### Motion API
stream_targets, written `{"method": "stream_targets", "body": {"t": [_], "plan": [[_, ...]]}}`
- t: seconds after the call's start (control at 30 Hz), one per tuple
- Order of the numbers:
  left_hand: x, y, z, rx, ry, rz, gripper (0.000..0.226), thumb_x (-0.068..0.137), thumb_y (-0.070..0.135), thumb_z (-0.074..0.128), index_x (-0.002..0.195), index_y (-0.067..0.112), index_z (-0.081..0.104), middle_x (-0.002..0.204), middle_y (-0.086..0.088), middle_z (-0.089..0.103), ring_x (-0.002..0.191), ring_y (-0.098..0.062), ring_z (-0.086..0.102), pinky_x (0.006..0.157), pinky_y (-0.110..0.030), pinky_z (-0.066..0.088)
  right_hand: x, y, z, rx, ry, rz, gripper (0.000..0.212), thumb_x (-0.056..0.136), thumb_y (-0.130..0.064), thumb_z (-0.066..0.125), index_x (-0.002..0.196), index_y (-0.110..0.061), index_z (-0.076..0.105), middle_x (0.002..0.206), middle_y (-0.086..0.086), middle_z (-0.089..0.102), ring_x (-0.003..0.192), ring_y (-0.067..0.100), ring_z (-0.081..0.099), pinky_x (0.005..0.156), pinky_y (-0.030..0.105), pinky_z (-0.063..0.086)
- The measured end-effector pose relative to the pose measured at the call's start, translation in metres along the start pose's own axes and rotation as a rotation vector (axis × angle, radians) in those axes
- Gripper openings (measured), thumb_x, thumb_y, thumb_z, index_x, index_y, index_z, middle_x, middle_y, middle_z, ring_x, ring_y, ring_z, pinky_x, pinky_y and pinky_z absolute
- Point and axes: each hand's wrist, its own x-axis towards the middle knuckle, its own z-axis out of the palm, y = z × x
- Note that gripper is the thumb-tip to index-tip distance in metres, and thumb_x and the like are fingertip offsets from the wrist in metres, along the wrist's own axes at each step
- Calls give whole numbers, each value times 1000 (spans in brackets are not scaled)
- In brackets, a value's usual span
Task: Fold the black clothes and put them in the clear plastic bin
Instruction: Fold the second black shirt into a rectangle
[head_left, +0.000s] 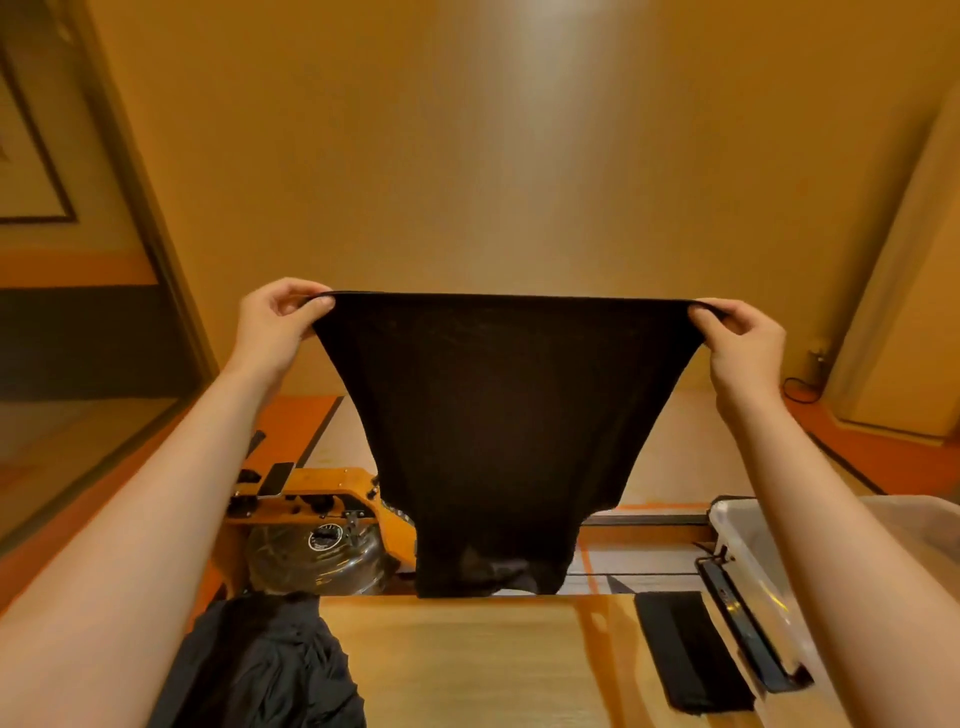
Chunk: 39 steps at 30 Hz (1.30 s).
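Garment (493, 415), black, maybe sheer, left hand (278, 319), right hand (743, 338) pinching

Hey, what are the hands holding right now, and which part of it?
A black garment, held up in the air. The left hand and the right hand each pinch one top corner of it, stretching the upper edge between them.

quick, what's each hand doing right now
Left hand: pinches one top corner of the black garment.
Right hand: pinches the other top corner.
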Motion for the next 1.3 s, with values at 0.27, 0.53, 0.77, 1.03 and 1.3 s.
{"method": "stream_targets", "body": {"t": [0.27, 0.53, 0.77, 1.03, 1.3], "plan": [[-85, 19, -41, -47, -46, -8, 17, 92, 4, 60, 93, 20, 67, 92, 3, 67, 87, -6, 64, 80, -22, 52, -73, -29, -44, 60, 15, 18, 18, 91, -10, 63, 89, -26, 69, 89, -7, 69, 83, 0, 65, 80, 19, 51], [-216, -26, -95, -118, -266, -252, 7, 87, 8, 66, 87, 14, 70, 88, -8, 66, 81, -20, 62, 63, -22, 48, -203, -14, -125, 75, -113, 233, 7, 89, -15, 66, 94, -17, 69, 89, -1, 70, 93, 16, 65, 72, 13, 54], [-329, -61, -136, -122, -506, -533, 22, 73, 21, 82, 83, 6, 69, 86, -15, 63, 77, -19, 64, 72, -23, 50, -298, 6, -212, 28, -355, 485, 38, 67, -36, 79, 95, -10, 73, 102, 16, 71, 102, 26, 65, 80, 24, 55], [-413, -81, -155, -219, -612, -674, 61, 33, 46, 97, 72, 8, 71, 77, -8, 62, 73, -16, 61, 65, -22, 49, -367, 26, -272, 89, -447, 719, 19, 86, 5, 54, 102, 14, 60, 92, 24, 63, 76, 18, 69, 68, 19, 57], [-399, -82, -146, -118, -615, -713, 66, 50, 37, 94, 97, -2, 68, 101, -22, 69, 95, -27, 69, 82, -32, 53, -371, 28, -269, 93, -474, 829, 37, 77, -14, 69, 108, 6, 63, 107, 23, 69, 93, 24, 71, 70, 22, 57]]}}
